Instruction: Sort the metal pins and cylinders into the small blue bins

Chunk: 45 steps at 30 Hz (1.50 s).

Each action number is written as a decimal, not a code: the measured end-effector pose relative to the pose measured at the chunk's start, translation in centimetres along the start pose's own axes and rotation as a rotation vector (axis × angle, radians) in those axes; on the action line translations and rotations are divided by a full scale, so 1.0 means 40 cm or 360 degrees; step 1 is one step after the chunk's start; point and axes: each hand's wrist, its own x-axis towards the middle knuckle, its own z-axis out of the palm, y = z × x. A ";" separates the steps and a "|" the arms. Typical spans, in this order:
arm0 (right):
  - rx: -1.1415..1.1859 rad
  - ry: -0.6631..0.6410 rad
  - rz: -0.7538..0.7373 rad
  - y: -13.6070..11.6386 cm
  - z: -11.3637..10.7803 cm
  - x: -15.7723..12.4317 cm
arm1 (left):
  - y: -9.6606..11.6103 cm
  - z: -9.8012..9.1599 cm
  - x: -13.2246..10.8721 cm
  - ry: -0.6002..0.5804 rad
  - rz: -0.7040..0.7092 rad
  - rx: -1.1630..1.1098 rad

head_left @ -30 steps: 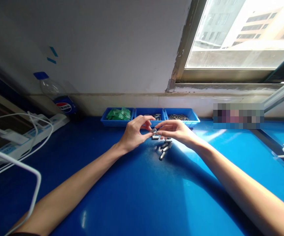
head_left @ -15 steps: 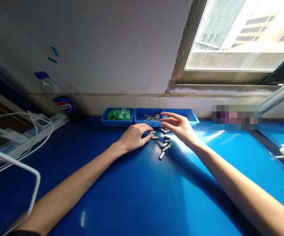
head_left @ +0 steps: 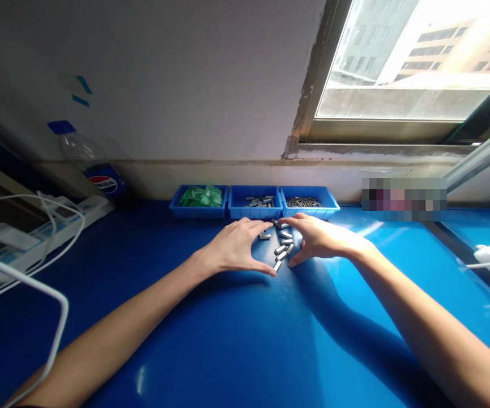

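Several short metal cylinders (head_left: 286,242) lie scattered on the blue table between my two hands. My left hand (head_left: 238,246) is open on their left side, with fingers and thumb spread apart; its thumb tip is at the nearest cylinder (head_left: 277,266). On the right, my right hand (head_left: 319,237) curves around the pile, open, thumb apart from its fingers. Just beyond my hands, the middle blue tray (head_left: 253,213) holds more of these metal pieces. The right blue tray (head_left: 310,213) contains many thin, screw-like or pin-like metal parts.
The left blue tray (head_left: 197,213) holds green plastic packets (head_left: 202,196). A cola bottle (head_left: 94,164) stands at the back left by a white power strip (head_left: 58,226). A white cable (head_left: 60,317) loops across the left side. The wall and window frame (head_left: 304,130) bound the back.
My right hand has come down from the trays to the right of the cylinders, uncovering the right tray. My left hand has spread its thumb toward the nearest cylinder. The view has shifted slightly.
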 end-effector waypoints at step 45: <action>0.1262 0.0087 -0.0195 -0.054 0.002 0.030 | -0.010 -0.060 0.005 0.0287 0.0331 -0.0090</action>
